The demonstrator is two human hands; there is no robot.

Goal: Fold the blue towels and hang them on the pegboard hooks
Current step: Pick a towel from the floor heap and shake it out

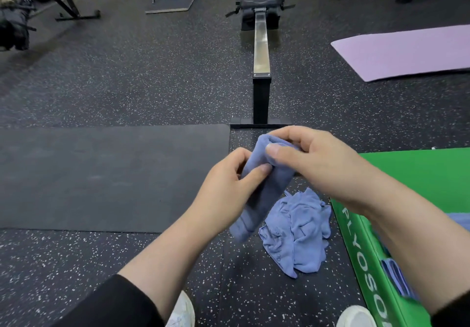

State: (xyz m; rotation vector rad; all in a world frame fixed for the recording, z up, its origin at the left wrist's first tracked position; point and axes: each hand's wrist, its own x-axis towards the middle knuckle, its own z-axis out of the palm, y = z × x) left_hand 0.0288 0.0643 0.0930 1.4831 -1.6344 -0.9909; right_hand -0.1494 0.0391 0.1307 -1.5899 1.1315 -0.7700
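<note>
1. Far left of the held towel: black floor mat (106,176), flat on the speckled floor, bare.
2. Just left of the held towel: left hand (229,189), thumb and curled fingers pinching the cloth's left edge about midway down its length.
3. Centre: held towel (262,189), blue, folded into a narrow strip, raised off the floor and hanging slantwise, top end up between both hands, lower end loose near the floor.
4. Just right of the held towel: right hand (312,158), thumb (276,152) pressed onto the top fold, remaining fingers curled over the far side, pinching the upper end.
5. Below and right of the held towel: crumpled towel (297,232), blue, unfolded, in a heap on the floor, just beside the green box.
6. Further right: green box (417,174), more blue cloth on its top and side, partly hidden by the right forearm.
7. Beyond the held towel: rowing machine (261,54), rail pointing this way; purple mat (407,52) well off to its right.
8. No pegboard or hooks in view.
9. Likely risks: fold springing open if either pinch slackens, since only the upper part is gripped; loose lower end dragging on the floor or catching the crumpled towel; a thick strip slipping off a hook once hung.
</note>
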